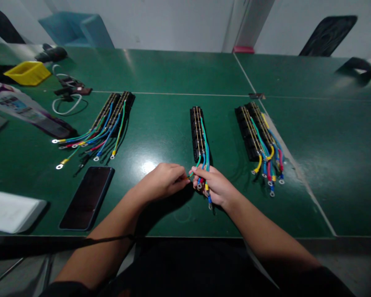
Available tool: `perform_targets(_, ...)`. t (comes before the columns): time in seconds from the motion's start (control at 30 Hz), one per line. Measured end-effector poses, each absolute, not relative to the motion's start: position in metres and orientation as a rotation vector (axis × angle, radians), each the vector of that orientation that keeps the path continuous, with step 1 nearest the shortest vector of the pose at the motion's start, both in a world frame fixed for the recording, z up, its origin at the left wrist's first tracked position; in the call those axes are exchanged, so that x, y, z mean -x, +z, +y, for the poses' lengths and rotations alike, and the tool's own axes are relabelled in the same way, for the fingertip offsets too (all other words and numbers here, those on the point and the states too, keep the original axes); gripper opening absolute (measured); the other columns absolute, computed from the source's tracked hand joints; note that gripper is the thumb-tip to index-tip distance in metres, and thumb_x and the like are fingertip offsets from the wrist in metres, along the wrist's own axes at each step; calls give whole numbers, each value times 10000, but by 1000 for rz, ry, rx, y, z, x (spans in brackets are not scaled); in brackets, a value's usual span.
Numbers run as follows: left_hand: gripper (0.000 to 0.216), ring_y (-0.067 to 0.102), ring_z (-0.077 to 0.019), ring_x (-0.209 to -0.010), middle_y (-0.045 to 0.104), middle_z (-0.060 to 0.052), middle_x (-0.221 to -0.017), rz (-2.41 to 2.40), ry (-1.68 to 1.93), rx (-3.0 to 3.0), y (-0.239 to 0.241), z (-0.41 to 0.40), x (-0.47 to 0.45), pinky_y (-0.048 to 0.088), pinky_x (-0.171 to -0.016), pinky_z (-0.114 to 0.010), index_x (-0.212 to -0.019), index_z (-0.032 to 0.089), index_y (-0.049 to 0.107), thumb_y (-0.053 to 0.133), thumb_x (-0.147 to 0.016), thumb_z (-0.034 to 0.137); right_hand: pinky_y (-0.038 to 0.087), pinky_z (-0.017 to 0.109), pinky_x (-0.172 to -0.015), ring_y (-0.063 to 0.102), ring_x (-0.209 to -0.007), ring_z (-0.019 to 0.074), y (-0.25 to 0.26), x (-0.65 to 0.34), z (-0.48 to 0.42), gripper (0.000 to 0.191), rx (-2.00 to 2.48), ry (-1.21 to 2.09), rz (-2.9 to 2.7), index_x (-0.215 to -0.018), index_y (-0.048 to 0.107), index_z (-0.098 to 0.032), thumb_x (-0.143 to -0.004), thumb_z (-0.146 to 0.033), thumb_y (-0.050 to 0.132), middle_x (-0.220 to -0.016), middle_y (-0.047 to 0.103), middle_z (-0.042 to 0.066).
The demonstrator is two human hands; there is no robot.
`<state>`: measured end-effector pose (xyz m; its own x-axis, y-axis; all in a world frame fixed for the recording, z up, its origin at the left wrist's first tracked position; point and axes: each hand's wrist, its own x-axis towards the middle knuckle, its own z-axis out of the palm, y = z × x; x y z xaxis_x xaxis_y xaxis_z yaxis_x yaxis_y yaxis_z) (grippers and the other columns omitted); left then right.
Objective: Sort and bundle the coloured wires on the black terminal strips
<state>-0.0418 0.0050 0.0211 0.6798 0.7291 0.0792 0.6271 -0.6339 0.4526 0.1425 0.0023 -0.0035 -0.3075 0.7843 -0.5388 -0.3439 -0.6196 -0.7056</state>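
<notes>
A black terminal strip [197,132] lies in the middle of the green table [173,78], with coloured wires running down from it toward me. My right hand [214,185] is closed around the loose ends of those wires [205,165], whose ring lugs stick out below the fingers. Just to its left, my left hand [163,180] pinches the tip of a green wire [194,170]. The two hands nearly touch at the near end of the strip.
Wired terminal strips lie at the left [113,115] and right [255,130]. A dark phone [88,198] and a white pad [10,211] sit near the front left edge. A yellow bin [27,72], cables [66,97] and a printed packet [21,108] occupy the far left.
</notes>
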Motion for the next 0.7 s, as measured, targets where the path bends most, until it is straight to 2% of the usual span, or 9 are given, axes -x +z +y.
perform_targets(0.17, 238, 539, -128, -634, 592, -24, -701, 1053, 306, -2540, 24, 5, 41, 349, -578, -233, -803, 146, 577, 448, -933, 297, 402, 156, -390, 539, -398, 74, -4, -142, 2, 136, 1166, 1985, -620, -726, 568, -147, -799, -209, 665, -488, 557, -34)
perform_targets(0.43, 181, 515, -98, -583, 587, 9, -667, 1028, 381, -2481, 18, 7, 43, 332, -554, -212, -792, 161, 597, 565, -866, 323, 430, 165, -414, 532, -401, 68, -8, -143, 3, 136, 1156, 2005, -590, -742, 589, -136, -786, -219, 688, -494, 552, -36)
perform_targets(0.7, 217, 500, -107, -573, 557, 2, -636, 1048, 351, -2529, 22, 5, 40, 325, -547, -220, -770, 150, 570, 479, -911, 287, 424, 159, -392, 543, -395, 75, -7, -142, 2, 149, 1154, 1984, -610, -714, 567, -148, -783, -214, 682, -490, 555, -38)
